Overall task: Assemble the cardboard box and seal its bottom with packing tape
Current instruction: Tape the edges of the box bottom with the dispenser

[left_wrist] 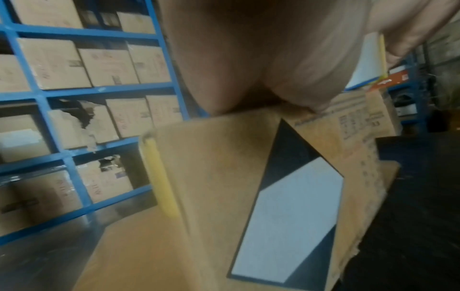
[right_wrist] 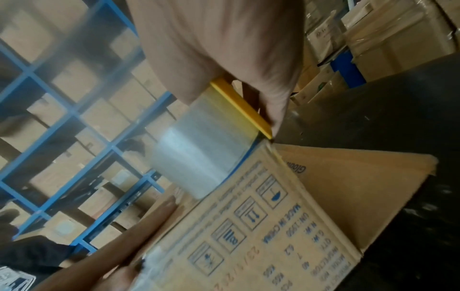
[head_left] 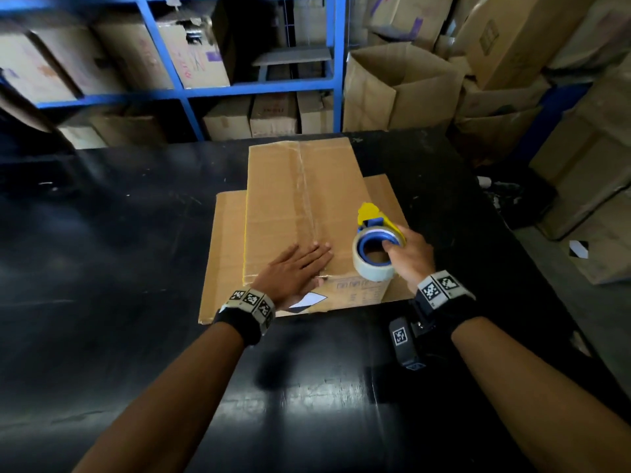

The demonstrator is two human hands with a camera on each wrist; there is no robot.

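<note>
A brown cardboard box (head_left: 300, 206) stands bottom-up on the black table (head_left: 119, 250), its lower flaps spread flat on the tabletop. A strip of clear tape runs along the centre seam of the closed bottom flaps. My left hand (head_left: 300, 268) lies flat, fingers straight, on the near end of that seam; in the left wrist view the palm (left_wrist: 248, 65) presses on the box (left_wrist: 224, 177). My right hand (head_left: 406, 254) grips a yellow-and-blue tape dispenser (head_left: 375, 244) with a clear roll, held over the box's near right corner. The right wrist view shows the roll (right_wrist: 199, 157) at the box edge (right_wrist: 268, 216).
Blue shelving (head_left: 184, 93) stacked with cartons stands behind the table. An open carton (head_left: 396, 87) and piled boxes (head_left: 580, 165) crowd the right side. The table's right edge (head_left: 532, 254) drops to the floor.
</note>
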